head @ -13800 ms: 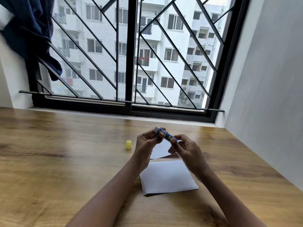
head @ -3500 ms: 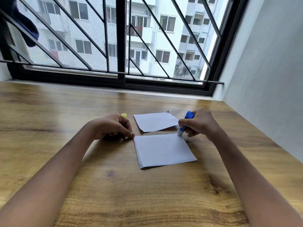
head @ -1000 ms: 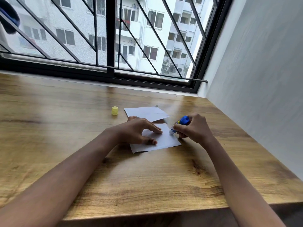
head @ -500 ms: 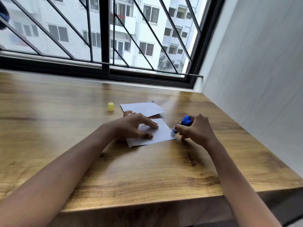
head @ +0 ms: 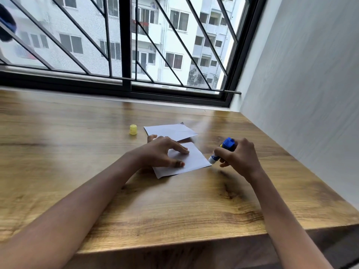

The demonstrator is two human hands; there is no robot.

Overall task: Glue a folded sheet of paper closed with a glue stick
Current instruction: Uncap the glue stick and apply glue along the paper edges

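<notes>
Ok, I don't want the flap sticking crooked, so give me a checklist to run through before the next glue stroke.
1. Paper pinned: ok, left hand presses flat on the folded sheet.
2. Stick gripped: ok, right hand holds the glue stick.
3. Tip at the paper's right edge: ok, close beside it; contact cannot tell.
4. Cap off: ok, yellow cap stands on the table.
5. Upper flap open: ok.
6. Glue already laid: cannot tell.

The left hand (head: pixel 163 152) hides part of the folded paper (head: pixel 194 160).
</notes>
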